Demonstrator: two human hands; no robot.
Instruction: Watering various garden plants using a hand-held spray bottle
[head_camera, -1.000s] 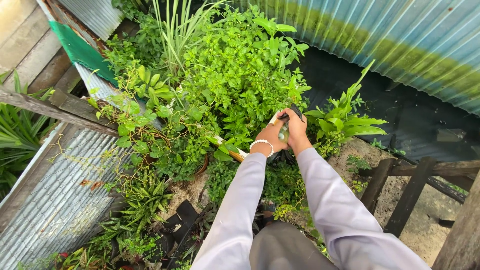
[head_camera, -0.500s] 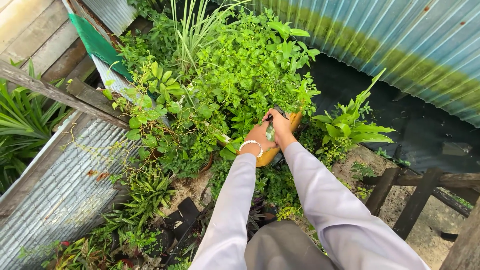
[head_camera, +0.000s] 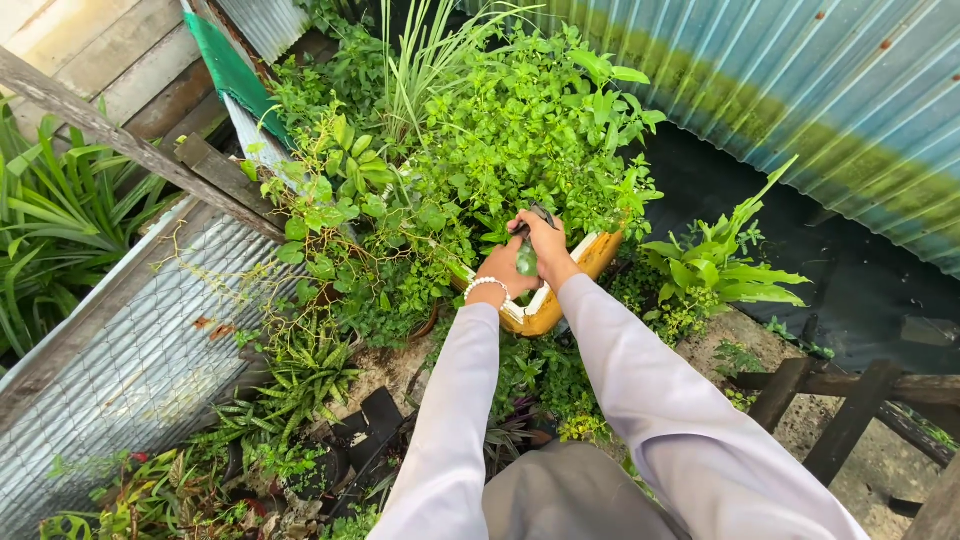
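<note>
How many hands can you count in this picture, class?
2. The left hand, with a bead bracelet at its wrist, and the right hand meet over the orange planter, amid leaves. No others show.

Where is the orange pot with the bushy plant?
In the head view, the orange pot sits at centre, just under both hands, left hand and right hand, with the broad-leaved plant to its right.

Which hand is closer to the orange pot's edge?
Left. The left hand sits right above the orange pot rim; the right hand is higher, among the leaves.
</note>
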